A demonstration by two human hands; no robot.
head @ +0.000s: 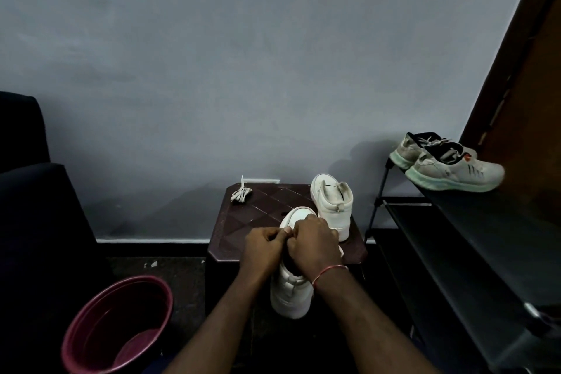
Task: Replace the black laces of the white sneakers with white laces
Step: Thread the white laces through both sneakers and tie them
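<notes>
Both hands work at the near sneaker (291, 291) in the lower centre of the frame: the left hand (263, 247) and right hand (312, 243) are curled and pressed knuckle to knuckle over its lacing area, fingertips drawn together as if pinching. What they pinch is hidden, so I cannot tell whether a lace is held, or of which colour. The sneaker stands on the bench (243, 222) with its heel toward the camera and its toe showing just above the hands. The step looks like lace work on this shoe, either drawing out the black lace or threading a white one. The next move likely calls for a fine two-finger pull through an eyelet while the other hand steadies the upper. The second sneaker (332, 206) stands just beside it, up and to the right, heel toward the camera, its lacing out of sight. A bundled white lace (240, 194) lies unused at the bench's upper left corner, so at least one shoe is probably still to be done. Lower left is a red bucket (118, 325); at right a rack (455, 222) carries grey running shoes (446, 165). No brand or writing can be read anywhere.
</notes>
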